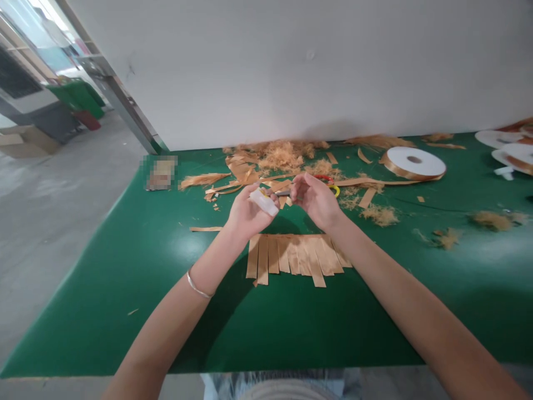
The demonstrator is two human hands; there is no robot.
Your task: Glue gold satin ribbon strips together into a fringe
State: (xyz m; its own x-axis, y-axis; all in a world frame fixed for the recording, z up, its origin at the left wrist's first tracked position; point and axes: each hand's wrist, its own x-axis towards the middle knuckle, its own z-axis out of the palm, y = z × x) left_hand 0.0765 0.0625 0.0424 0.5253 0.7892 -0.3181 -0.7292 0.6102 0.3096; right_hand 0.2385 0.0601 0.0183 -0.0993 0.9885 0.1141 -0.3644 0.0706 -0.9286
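My left hand (249, 215) is closed around a small white object (264, 202) with a bit of yellow near its far end; its kind is unclear. Close by on the right, my right hand (315, 201) has its fingers curled inward, and what they pinch, if anything, is hidden. Scissors with a red and a yellow handle (335, 190) show behind the right hand, their blades pointing left between both hands. Below the hands, a strip of tan ribbon pieces (297, 255) lies side by side like a fringe, joined along the upper edge.
Tan ribbon scraps and frayed fibre (283, 156) are heaped along the wall side of the green table (125, 328). A white ribbon spool (414, 162) lies at the right, its ribbon trailing left. More white spools (516, 155) sit at the far right.
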